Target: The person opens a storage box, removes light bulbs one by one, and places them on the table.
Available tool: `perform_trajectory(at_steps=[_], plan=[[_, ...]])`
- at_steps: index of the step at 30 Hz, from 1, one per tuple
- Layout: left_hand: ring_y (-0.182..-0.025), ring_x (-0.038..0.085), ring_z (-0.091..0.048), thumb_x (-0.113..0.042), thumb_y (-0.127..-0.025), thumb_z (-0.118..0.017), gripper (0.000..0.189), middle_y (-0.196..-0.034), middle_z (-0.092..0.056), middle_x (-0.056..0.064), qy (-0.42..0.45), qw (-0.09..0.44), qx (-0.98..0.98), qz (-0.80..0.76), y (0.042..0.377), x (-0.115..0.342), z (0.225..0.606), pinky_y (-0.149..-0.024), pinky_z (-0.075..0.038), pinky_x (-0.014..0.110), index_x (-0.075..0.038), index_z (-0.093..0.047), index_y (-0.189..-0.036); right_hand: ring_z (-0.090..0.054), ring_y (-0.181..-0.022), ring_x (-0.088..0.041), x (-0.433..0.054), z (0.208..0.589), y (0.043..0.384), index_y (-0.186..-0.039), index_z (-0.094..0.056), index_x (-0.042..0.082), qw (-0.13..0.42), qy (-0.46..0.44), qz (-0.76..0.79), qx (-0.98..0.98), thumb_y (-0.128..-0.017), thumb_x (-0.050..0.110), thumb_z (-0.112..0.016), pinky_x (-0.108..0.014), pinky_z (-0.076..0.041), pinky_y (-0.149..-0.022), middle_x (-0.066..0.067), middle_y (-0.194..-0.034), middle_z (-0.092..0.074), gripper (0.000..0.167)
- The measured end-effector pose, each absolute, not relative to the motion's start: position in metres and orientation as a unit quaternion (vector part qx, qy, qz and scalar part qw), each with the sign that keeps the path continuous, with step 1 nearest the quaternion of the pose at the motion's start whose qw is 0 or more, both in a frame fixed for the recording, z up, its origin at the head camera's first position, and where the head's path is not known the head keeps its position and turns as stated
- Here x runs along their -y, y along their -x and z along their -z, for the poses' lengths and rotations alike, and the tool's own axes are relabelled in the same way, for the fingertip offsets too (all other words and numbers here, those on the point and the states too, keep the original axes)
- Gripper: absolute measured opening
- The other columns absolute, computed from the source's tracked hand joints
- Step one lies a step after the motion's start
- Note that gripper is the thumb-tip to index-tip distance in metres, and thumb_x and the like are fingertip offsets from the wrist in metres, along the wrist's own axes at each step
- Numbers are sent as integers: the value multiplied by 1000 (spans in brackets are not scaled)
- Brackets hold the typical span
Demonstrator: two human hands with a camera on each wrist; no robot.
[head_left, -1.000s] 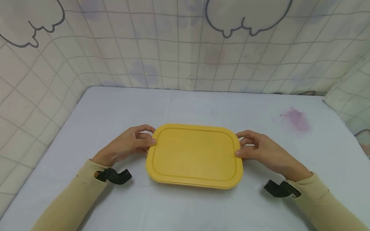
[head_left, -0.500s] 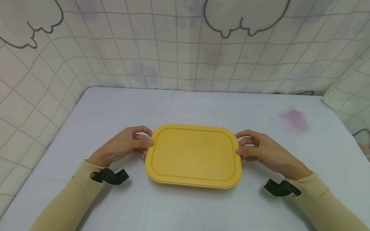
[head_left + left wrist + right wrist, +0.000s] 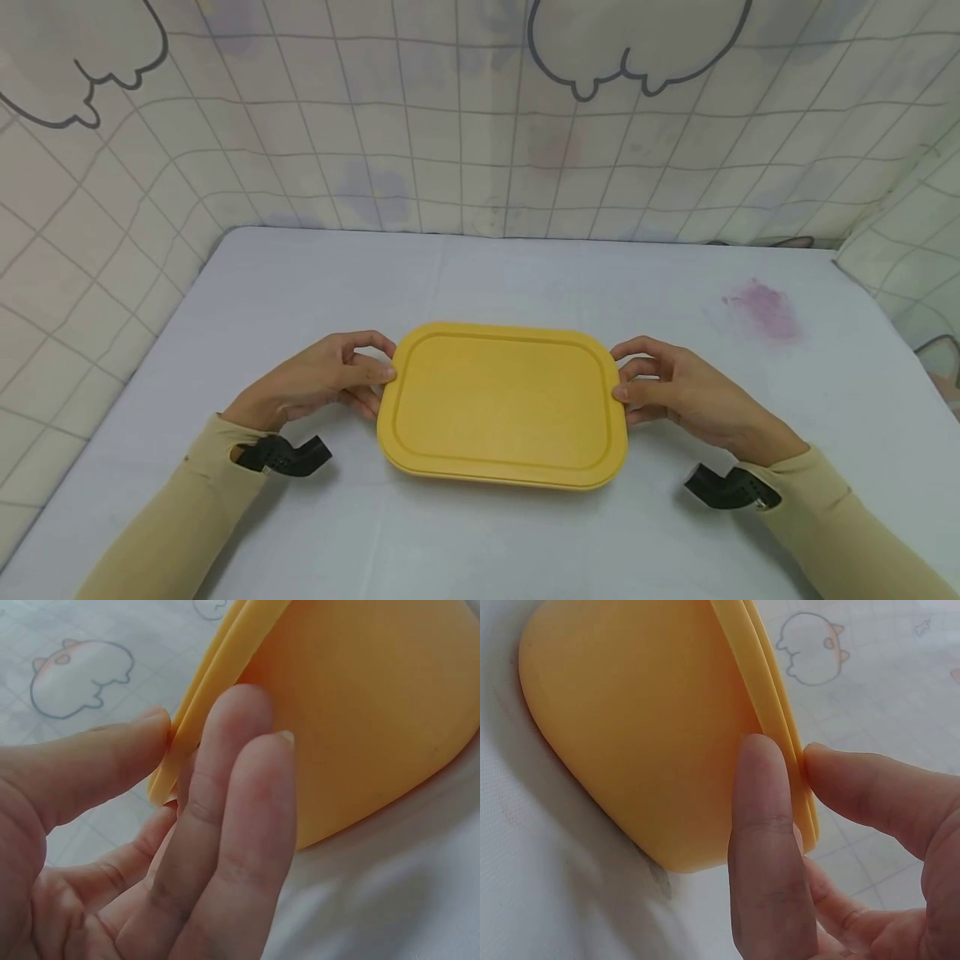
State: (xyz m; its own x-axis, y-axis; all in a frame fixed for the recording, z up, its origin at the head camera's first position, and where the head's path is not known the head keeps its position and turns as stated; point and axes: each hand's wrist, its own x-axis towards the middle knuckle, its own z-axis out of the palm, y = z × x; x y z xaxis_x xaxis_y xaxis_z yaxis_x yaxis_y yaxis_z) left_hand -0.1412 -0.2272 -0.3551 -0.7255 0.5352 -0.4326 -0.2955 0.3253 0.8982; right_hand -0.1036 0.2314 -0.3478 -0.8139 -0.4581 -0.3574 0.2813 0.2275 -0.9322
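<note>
A yellow rectangular box with rounded corners stands on the white tabletop, closed by a flat yellow lid (image 3: 502, 404). At its left end my left hand (image 3: 318, 379) pinches the rim, thumb on the lid's edge and fingers below. The right hand (image 3: 686, 400) holds the opposite end in the same way. In the left wrist view the box's smooth wall (image 3: 367, 720) slopes down behind the fingertips. The right wrist view shows the box wall (image 3: 637, 727) too, with the thumb against the lid's edge and a finger under the rim. The box's inside is hidden.
White cloth with a pink stain (image 3: 768, 312) at the right covers the table (image 3: 480, 542). A grid-patterned curtain (image 3: 480, 150) encloses the back and sides. Each wrist wears a black strap, the left strap (image 3: 288, 457) and the right strap (image 3: 727, 489).
My left hand has shifted slightly left and toward me, its thumb now nearer the lid's outer edge. The right hand and the box have hardly moved.
</note>
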Motion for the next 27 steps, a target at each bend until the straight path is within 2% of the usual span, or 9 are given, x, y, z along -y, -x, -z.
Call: perform_trajectory(at_steps=[11,27], plan=[[-71,16,-77,-18,-93,-75,51,-86,-79,5,-72,354,-735,-574,141,228,352,-73,-64,36,2,-49,-132,-76,-89,-19,-233,349,104,-133,-47,7,304,68,631,-710,-96,10,-70,-35,-63,-85,1,-99,-72,44],[-70,17,-78,-20,-92,-77,49,-90,-79,4,-73,336,-744,-572,139,228,348,-73,-64,40,0,-51,-129,-76,-90,-19,-232,347,102,-132,-46,6,296,74,623,-720,-95,10,-71,-37,-63,-87,0,-98,-71,44]])
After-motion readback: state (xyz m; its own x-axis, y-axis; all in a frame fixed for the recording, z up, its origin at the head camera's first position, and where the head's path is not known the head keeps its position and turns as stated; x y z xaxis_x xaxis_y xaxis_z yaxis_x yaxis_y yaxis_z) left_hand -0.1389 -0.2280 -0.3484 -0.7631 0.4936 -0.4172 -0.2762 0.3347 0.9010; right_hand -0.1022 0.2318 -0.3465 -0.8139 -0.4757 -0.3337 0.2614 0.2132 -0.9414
